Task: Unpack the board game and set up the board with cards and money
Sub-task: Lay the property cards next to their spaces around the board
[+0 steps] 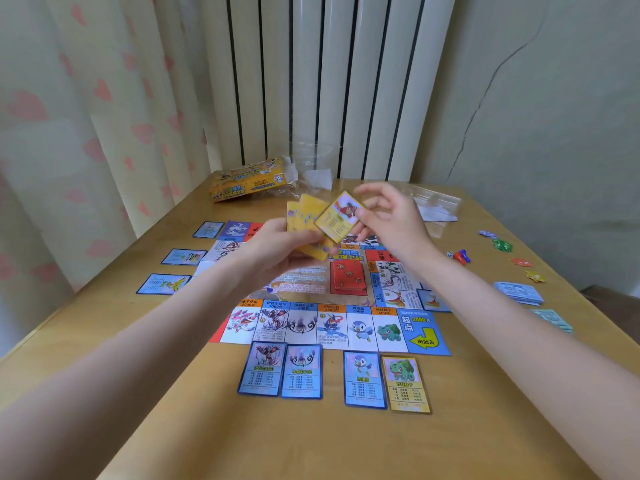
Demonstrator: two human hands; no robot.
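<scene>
The paper game board (426, 336) lies flat on the wooden table (311, 441). My left hand (277, 242) grips a fanned stack of yellow cards (304, 213) above the board. My right hand (391, 220) pinches one yellow card (337, 216) by its right edge, held beside the stack. A red card deck (348, 277) sits on the board's middle. Several blue cards and one yellow card (405, 384) lie in a row along the board's near edge. Blue cards (162, 284) also line the left side. Stacks of paper money (519, 292) lie at the right.
The yellow game box (249, 183) lies at the table's back with clear plastic wrapping (436, 204) near it. Small play pieces and a die (459, 256) and coloured tokens (502, 244) are scattered at the right. A curtain hangs left, a radiator behind.
</scene>
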